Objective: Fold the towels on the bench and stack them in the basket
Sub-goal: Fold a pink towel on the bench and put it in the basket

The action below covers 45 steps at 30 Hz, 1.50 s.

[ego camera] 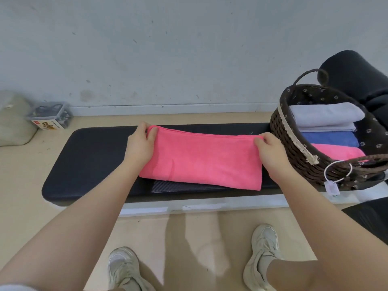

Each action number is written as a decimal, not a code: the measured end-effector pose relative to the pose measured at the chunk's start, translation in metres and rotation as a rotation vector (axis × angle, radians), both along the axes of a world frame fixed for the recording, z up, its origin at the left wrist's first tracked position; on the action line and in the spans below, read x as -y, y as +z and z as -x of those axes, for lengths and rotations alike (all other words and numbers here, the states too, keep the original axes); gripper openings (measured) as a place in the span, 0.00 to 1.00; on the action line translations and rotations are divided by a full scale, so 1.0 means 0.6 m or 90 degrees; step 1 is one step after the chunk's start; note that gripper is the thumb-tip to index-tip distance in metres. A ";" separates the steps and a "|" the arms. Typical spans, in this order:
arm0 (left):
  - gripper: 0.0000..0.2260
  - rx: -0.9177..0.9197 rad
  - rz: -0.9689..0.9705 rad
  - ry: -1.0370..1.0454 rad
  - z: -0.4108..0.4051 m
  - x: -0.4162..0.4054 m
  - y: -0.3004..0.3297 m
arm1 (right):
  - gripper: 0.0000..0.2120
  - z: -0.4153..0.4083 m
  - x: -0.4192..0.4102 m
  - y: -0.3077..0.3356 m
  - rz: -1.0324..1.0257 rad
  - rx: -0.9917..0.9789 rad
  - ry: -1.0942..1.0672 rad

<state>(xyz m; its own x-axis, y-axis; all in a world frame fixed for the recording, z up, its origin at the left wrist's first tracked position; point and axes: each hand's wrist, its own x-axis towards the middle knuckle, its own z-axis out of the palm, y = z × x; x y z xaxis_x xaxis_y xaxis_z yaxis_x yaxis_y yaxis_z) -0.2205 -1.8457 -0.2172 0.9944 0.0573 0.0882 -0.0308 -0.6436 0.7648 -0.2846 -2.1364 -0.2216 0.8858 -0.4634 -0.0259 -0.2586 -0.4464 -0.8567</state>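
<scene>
Your black bench (88, 156) runs across the middle of the frame, and on it lies the pink towel (201, 160), folded into a wide band, its near edge hanging just past the bench's front padding. At the right of the frame the dark woven basket (294, 152) sits on the bench end, just beside the towel; inside it are folded towels, a pale grey towel (325, 117) on top, a blue towel (329, 138) edge under it and a pink stacked towel (338, 152) nearest you. Your left hand (139, 143) pinches the far left corner of the pink towel, thumb on top and fingers curled behind the fold. Your right hand (270, 152) pinches the far right corner the same way, close to the basket wall. A white tag (332, 189) dangles from the basket at lower right, and a small clear box (50, 115) sits on the floor at upper left
</scene>
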 end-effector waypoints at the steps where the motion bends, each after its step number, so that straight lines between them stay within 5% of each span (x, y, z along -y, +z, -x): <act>1: 0.12 -0.012 0.010 0.005 -0.010 0.004 -0.003 | 0.08 -0.012 0.000 -0.004 -0.011 -0.015 -0.004; 5: 0.12 -0.018 -0.037 0.017 -0.045 0.016 -0.028 | 0.10 -0.046 0.004 -0.024 0.015 -0.087 -0.012; 10: 0.13 -0.026 -0.294 0.001 -0.076 0.028 -0.053 | 0.13 -0.072 0.007 -0.045 0.127 -0.117 -0.030; 17: 0.12 -0.050 -0.380 0.007 -0.090 0.045 -0.050 | 0.13 -0.080 -0.010 -0.048 0.347 -0.207 -0.050; 20: 0.12 0.072 -0.409 -0.005 -0.084 0.045 -0.049 | 0.13 -0.074 -0.017 -0.030 0.449 -0.214 -0.059; 22: 0.14 0.236 -0.402 -0.114 -0.068 0.055 -0.057 | 0.14 -0.067 -0.038 -0.022 0.496 -0.094 -0.052; 24: 0.17 0.339 -0.380 -0.291 -0.047 0.075 -0.072 | 0.16 -0.064 -0.087 -0.019 0.407 0.062 0.042; 26: 0.21 0.303 -0.407 -0.455 -0.031 0.087 -0.090 | 0.22 -0.062 -0.148 -0.026 0.311 0.073 0.205; 28: 0.29 0.193 -0.452 -0.520 -0.028 0.074 -0.095 | 0.25 -0.056 -0.182 -0.046 0.337 -0.058 0.306; 34: 0.50 0.004 -0.490 -0.400 -0.027 0.014 -0.089 | 0.29 -0.022 -0.103 -0.075 0.501 -0.269 0.253; 39: 0.23 -0.038 -0.297 -0.175 -0.004 0.001 -0.085 | 0.30 0.009 -0.031 -0.074 0.420 -0.307 0.097; 42: 0.18 -0.044 -0.167 -0.099 0.008 -0.004 -0.073 | 0.25 0.021 -0.030 -0.066 0.315 -0.198 -0.062; 45: 0.19 -0.028 -0.242 -0.072 0.026 -0.003 -0.064 | 0.18 0.026 -0.043 -0.056 0.246 -0.234 -0.148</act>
